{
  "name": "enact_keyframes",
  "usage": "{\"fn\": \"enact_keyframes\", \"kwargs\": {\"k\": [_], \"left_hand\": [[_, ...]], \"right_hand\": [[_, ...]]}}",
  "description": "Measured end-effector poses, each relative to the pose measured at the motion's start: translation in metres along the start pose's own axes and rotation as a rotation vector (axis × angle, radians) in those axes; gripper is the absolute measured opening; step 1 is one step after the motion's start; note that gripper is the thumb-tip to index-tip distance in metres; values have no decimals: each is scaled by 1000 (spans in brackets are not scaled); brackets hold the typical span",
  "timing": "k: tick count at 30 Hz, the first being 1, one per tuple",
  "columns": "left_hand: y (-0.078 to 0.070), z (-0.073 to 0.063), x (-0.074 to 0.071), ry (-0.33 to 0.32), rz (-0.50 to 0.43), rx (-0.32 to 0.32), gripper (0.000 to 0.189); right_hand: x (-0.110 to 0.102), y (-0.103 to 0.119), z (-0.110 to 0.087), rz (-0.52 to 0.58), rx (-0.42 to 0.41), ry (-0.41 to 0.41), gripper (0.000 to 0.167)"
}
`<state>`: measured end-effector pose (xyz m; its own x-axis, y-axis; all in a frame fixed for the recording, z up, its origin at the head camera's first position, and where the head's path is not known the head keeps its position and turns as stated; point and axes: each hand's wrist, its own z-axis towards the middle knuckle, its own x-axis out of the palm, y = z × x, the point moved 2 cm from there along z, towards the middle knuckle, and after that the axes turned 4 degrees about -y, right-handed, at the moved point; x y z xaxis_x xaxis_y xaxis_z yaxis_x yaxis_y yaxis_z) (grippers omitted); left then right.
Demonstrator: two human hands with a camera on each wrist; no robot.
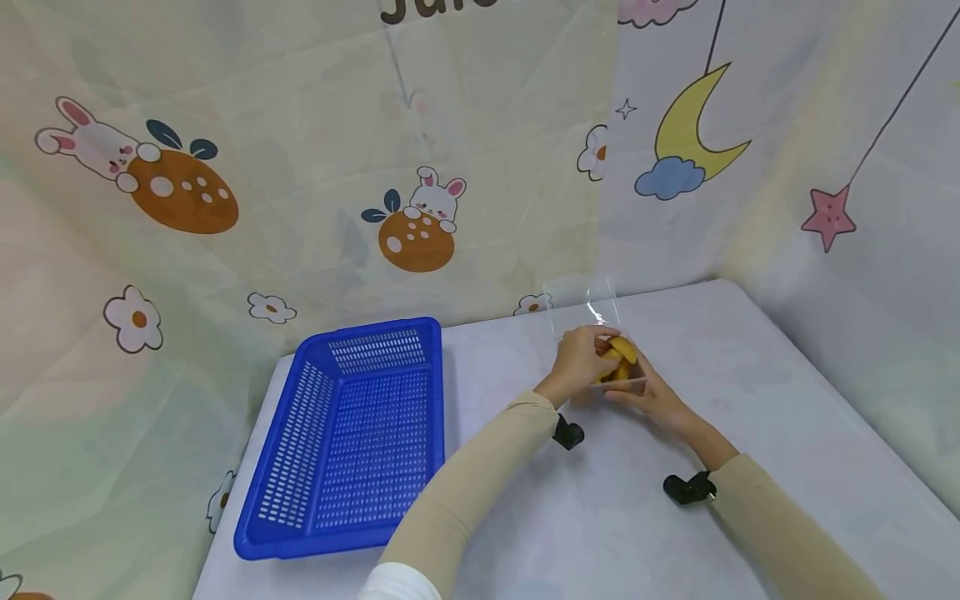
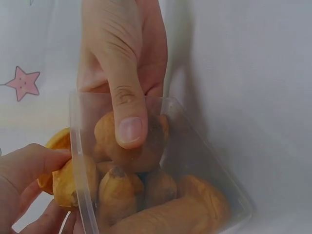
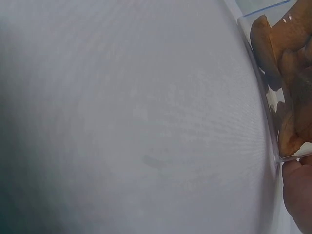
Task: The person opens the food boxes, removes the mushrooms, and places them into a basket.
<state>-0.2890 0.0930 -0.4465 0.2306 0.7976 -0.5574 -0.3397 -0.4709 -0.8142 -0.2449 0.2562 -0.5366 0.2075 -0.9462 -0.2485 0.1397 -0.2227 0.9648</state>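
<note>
A clear plastic box (image 2: 192, 141) stands on the white table, its clear lid (image 1: 585, 312) raised at the back. Several yellow-brown, mushroom-shaped pieces (image 2: 200, 209) fill it. With its thumb over the near wall, my right hand (image 1: 663, 404) grips the box from the right. My left hand (image 1: 579, 358) reaches into the opening from the left. Between its thumb and fingers it pinches one yellow mushroom-shaped piece (image 2: 64, 187) at the rim. In the right wrist view, only part of the box (image 3: 292, 97) and a bit of the right hand (image 3: 298, 195) show.
To the left of the box lies a blue perforated plastic basket (image 1: 378, 450), with nothing seen inside it. The white tabletop (image 1: 585, 533) meets a printed cloth backdrop (image 1: 300, 250) behind and at the right. A small black device (image 1: 690, 487) sits at each wrist.
</note>
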Motion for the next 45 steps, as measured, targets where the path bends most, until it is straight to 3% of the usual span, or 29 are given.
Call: {"fn": "enact_keyframes", "kwargs": {"k": [3, 10, 18, 27, 33, 45], "left_hand": [[-1, 1, -3, -9, -29, -24, 39], [-4, 5, -21, -21, -217, -89, 40], [-16, 6, -61, 0, -314, -97, 44], [-19, -2, -108, -38, -305, -99, 45], [-9, -17, -137, -52, -304, -103, 47], [31, -58, -200, -155, -343, -205, 48]], "right_hand": [[0, -1, 1, -7, -5, -4, 99], [-2, 2, 5, -38, 11, -18, 98], [-6, 2, 4, -72, 23, -47, 104], [-6, 0, 4, -80, 20, -49, 104], [-5, 0, 2, -76, 26, -47, 104], [-1, -2, 3, -87, 32, -39, 105]]}}
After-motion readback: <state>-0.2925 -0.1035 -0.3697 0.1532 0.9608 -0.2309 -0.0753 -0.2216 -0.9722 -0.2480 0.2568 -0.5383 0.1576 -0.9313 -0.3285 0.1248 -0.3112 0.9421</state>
